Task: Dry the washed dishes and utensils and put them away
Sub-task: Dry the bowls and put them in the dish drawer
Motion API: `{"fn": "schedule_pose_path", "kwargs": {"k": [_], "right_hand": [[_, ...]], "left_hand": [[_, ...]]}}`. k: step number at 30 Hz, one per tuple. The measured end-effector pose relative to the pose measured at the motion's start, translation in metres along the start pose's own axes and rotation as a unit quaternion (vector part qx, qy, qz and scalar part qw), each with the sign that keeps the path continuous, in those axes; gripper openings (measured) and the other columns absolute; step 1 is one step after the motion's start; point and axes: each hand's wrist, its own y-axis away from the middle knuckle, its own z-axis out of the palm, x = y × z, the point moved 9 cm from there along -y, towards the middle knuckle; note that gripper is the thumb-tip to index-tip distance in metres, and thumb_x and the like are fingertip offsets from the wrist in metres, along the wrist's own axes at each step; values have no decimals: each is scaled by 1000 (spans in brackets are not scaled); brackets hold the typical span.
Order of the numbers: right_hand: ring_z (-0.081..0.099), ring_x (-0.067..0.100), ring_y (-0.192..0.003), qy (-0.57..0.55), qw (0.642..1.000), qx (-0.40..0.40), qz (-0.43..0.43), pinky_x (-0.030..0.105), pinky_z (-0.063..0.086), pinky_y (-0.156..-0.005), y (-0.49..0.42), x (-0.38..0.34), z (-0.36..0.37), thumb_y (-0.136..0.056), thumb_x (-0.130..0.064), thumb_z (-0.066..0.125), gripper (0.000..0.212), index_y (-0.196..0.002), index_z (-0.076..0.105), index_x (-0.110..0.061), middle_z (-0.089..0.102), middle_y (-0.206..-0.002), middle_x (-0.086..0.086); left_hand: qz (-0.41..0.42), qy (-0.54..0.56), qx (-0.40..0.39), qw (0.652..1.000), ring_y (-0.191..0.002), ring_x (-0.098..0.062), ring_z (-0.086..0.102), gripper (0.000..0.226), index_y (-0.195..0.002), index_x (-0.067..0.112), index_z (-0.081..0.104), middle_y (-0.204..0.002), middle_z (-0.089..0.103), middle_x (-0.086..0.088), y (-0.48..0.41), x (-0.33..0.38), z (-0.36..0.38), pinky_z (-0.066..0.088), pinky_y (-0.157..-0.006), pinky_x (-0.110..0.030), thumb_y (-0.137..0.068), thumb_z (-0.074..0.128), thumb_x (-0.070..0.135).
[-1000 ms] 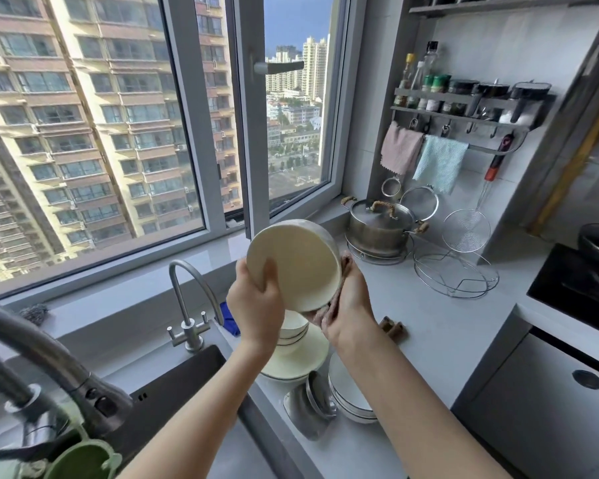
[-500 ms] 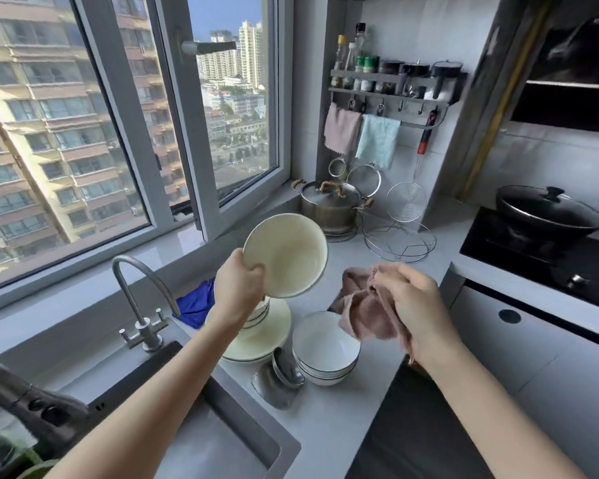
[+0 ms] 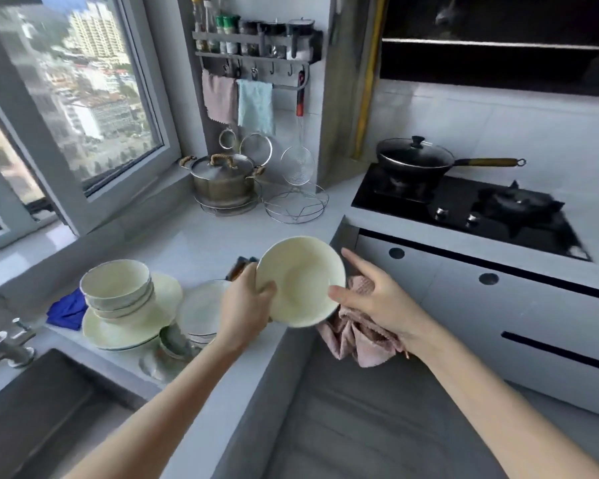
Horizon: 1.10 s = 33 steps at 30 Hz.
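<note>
On the tabletop [image 3: 204, 243] at the left, a stack of bowls [image 3: 116, 285] sits on a plate [image 3: 125, 331]. The left hand [image 3: 244, 305] grips the left rim of a cream bowl [image 3: 300, 281], held tilted above the tabletop's edge. The right hand [image 3: 377, 302], thumb at the bowl's right rim, clutches a pink cloth [image 3: 357, 337] under its palm.

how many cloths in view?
4: pink cloth and light-blue cloth hanging on the wall rack; second pink cloth in the right hand; dark blue cloth on the counter beside the stacked dishes. Others may be hidden.
</note>
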Motion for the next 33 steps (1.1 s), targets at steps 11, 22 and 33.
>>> {"fn": "schedule_pose_path", "kwargs": {"k": [11,22,33], "right_hand": [[71,22,-85,-253,959,82,101,30,59,-72,146,134,-236,-70,-16,69,41,-110,63,-22,74,-100,8],[70,16,-91,-206,913,326,133,32,56,-82,212,249,-466,-75,-14,78,51,-122,61,-26,72,-106,-1],[69,8,-88,-144,874,413,211,25,52,-74,207,356,-710,-76,-15,77,44,-114,63,-32,72,-101,-10]], "left_hand": [[37,64,-219,973,-55,-16,54,19,-107,17,56,-83,60,-6,100,141,283,40,-36,-20,-89,53,13],[-74,30,-410,909,-70,-19,69,34,-97,17,59,-89,71,-6,130,223,525,49,-59,-24,-93,47,48],[-313,210,-418,826,-74,-23,60,8,-86,4,59,-89,63,-11,57,259,859,50,-62,-25,-91,53,7]]}}
